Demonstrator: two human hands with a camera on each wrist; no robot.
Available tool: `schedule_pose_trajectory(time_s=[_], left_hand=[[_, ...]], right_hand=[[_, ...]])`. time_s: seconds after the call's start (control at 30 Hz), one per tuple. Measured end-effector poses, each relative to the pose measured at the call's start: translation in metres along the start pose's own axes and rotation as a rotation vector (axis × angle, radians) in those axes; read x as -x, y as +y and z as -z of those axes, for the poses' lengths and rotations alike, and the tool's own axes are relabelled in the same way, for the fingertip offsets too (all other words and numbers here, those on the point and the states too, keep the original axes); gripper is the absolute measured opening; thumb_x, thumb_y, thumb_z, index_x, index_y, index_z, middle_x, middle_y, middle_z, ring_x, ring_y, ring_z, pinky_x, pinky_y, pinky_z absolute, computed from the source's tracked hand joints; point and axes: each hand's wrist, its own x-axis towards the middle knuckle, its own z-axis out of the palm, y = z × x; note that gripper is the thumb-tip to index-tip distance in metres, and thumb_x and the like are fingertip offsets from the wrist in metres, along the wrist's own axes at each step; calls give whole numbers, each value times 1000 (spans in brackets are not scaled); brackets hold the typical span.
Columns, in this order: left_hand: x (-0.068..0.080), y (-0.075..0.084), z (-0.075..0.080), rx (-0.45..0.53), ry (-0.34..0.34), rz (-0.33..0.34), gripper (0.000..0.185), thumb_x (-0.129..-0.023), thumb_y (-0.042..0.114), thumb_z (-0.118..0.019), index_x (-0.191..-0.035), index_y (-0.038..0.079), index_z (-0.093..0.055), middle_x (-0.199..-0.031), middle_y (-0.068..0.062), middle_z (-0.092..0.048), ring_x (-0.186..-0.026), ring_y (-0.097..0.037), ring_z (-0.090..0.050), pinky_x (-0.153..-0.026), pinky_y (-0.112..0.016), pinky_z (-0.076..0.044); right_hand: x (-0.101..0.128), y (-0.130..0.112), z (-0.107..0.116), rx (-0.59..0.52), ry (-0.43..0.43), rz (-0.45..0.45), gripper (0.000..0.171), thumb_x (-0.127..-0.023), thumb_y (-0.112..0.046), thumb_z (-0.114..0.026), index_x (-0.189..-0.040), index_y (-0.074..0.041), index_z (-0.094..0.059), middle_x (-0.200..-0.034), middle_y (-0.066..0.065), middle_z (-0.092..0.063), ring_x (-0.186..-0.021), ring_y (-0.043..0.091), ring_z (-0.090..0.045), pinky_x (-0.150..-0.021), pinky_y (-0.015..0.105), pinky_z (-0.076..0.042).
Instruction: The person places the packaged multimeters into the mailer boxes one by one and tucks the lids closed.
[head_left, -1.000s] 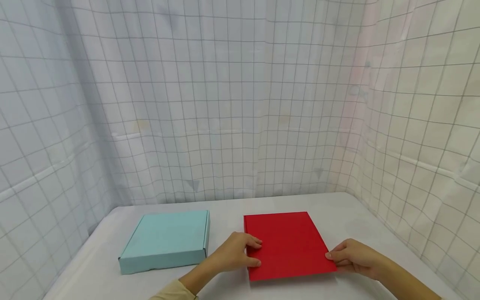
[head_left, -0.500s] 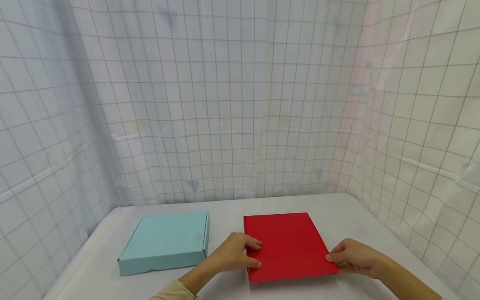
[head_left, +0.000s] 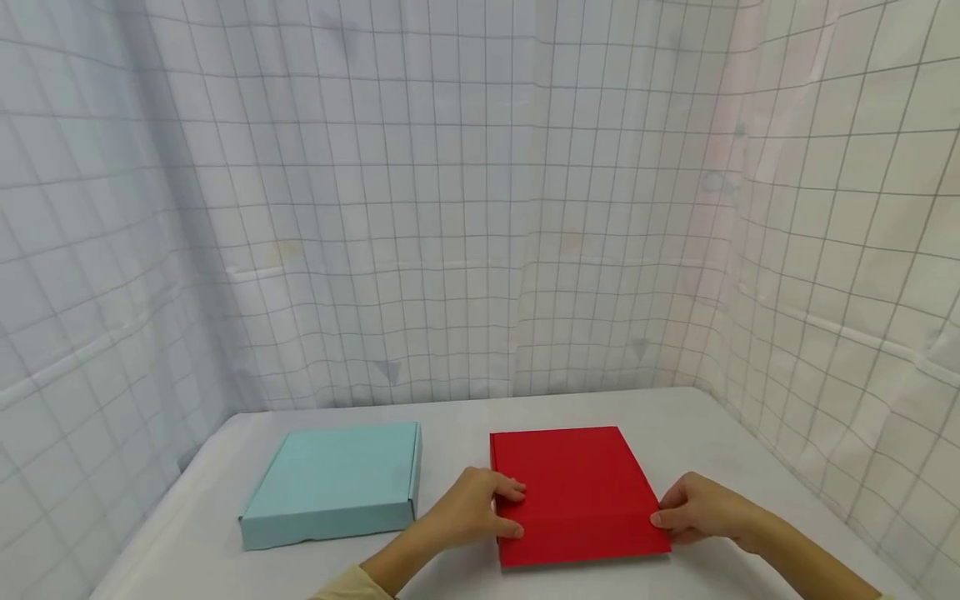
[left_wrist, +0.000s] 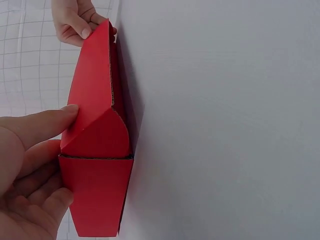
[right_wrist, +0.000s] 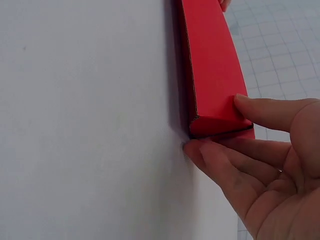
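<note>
We have a flat red cardboard box (head_left: 573, 492) lying on the white table (head_left: 465, 425), right of centre and close to the near edge. Our left hand (head_left: 468, 512) grasps its left side near the front corner, thumb on the lid and fingers curled round the edge; the left wrist view shows the thumb (left_wrist: 47, 122) pressing the lid where a rounded side flap folds in, the lid slightly lifted along that side. Our right hand (head_left: 701, 510) grasps the right side near the front corner, thumb (right_wrist: 270, 110) on top and fingers tucked under the edge against the table. To the left of the red box, apart from it, sits a flat light blue cardboard box (head_left: 333, 479), closed and untouched. Behind and on both sides of the table hangs a white curtain with a grey grid pattern (head_left: 480, 208).
</note>
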Motion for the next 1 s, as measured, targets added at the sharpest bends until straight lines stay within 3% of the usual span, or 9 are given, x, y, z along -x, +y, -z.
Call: schedule_pose_trajectory(time_s=[0.07, 0.2, 0.3, 0.37, 0.47, 0.53, 0.7, 0.83, 1.0], left_hand=[[0, -2, -3, -2, 2, 0, 39, -82, 17, -90, -117, 7, -79, -120, 4, -73, -114, -19, -64, -82, -27, -58], [1, -7, -7, -34, -2, -33, 40, -83, 19, -89, -120, 7, -78, -124, 6, -71, -118, -18, -63, -86, -26, -56], [6, -10, -8, -69, 11, -68, 45, -83, 21, -89, -124, 6, -75, -128, 5, -68, -122, -19, -60, -92, -29, -55], [11, -11, -9, -75, 45, -58, 52, -83, 22, -89, -128, 3, -71, -132, 0, -65, -122, -22, -59, -92, -30, -56], [17, -11, -12, -79, 122, 4, 66, -78, 25, -92, -133, -1, -65, -134, -9, -61, -115, -27, -61, -85, -32, -59], [20, -10, -11, -41, 146, 82, 74, -75, 24, -94, -135, -4, -61, -131, -13, -61, -107, -28, -63, -81, -36, -61], [21, -7, -8, 121, 91, 247, 71, -72, 16, -95, -129, -9, -62, -103, -6, -68, -89, -23, -65, -79, -43, -61], [19, -9, -6, 193, 55, 279, 52, -73, 11, -94, -116, -7, -70, -90, -1, -70, -83, -21, -64, -79, -43, -60], [18, -12, -5, 194, 39, 264, 41, -74, 8, -94, -107, -4, -73, -87, -2, -73, -79, -20, -67, -78, -43, -60]], right_hand=[[-1, -1, -1, 93, 16, 22, 17, -94, -15, -76, -104, 0, -78, -92, 6, -74, -83, 24, -67, -75, 38, -59], [-5, -3, -2, 232, 56, 124, 42, -89, -13, -81, -121, 9, -68, -104, 11, -73, -91, 31, -69, -79, 43, -60], [-8, -6, 0, 279, 72, 184, 60, -85, -11, -84, -129, 19, -58, -112, 16, -72, -97, 33, -72, -80, 42, -61], [-8, -8, 1, 294, 70, 194, 61, -84, -12, -85, -128, 20, -58, -110, 15, -73, -96, 32, -72, -79, 40, -61], [-10, -9, 3, 295, 58, 195, 54, -84, -12, -85, -124, 17, -63, -106, 12, -74, -93, 30, -72, -77, 38, -61], [-10, -9, 4, 274, 36, 179, 46, -84, -11, -85, -120, 12, -68, -103, 10, -74, -91, 29, -72, -76, 35, -60], [-9, -3, 4, 210, -7, 139, 32, -82, -9, -85, -110, 3, -73, -98, 5, -75, -90, 27, -71, -74, 30, -57], [-11, 0, 4, 203, -10, 144, 33, -83, -10, -85, -110, 3, -73, -98, 6, -75, -91, 27, -71, -75, 30, -57], [-13, 0, 3, 208, -5, 142, 38, -82, -11, -87, -111, 7, -71, -100, 7, -74, -91, 29, -71, -75, 33, -58]])
